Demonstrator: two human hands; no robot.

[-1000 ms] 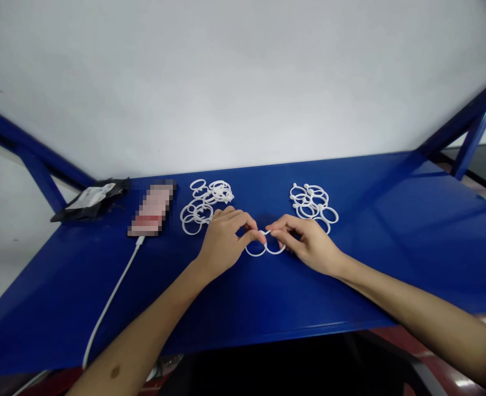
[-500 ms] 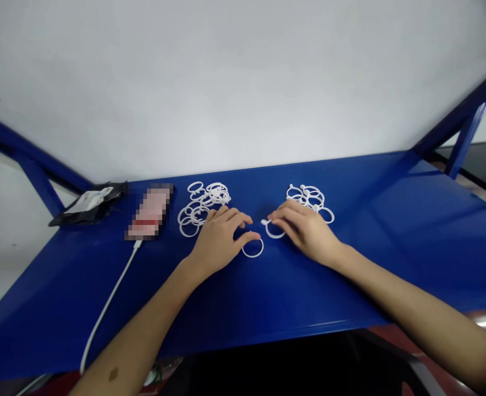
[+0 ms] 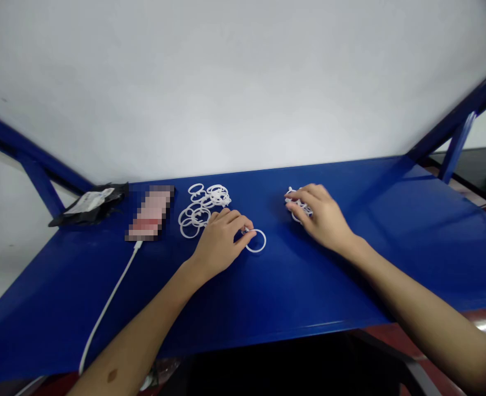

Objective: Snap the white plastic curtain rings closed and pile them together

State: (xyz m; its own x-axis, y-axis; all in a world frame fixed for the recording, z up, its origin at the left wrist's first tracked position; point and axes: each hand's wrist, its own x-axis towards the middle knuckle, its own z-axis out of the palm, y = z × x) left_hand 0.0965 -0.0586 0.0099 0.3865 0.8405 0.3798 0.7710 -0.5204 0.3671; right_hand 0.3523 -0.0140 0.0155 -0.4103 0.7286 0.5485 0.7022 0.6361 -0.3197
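My left hand (image 3: pixel 222 239) pinches a single white plastic ring (image 3: pixel 264 245) between thumb and fingertips, just over the blue table. Behind that hand lies a loose pile of similar white rings (image 3: pixel 189 230), overlapping one another. My right hand (image 3: pixel 319 214) is over a smaller group of white rings (image 3: pixel 301 209), its palm and fingers covering most of them. Thumb and fingers close on a white ring (image 3: pixel 288 200) at the left side of this group; much of it is hidden.
A pixelated phone (image 3: pixel 152 212) with a white cable (image 3: pixel 111 302) plugged in lies on the left of the blue table (image 3: pixel 268 297). Farther left is a black plastic packet (image 3: pixel 92 203) with a white label. Blue frame bars flank the table, and a pale wall rises behind it.
My right hand has moved right and away from me, carrying its ring to the right group. My left fingers have closed on the single ring, which has shifted slightly.
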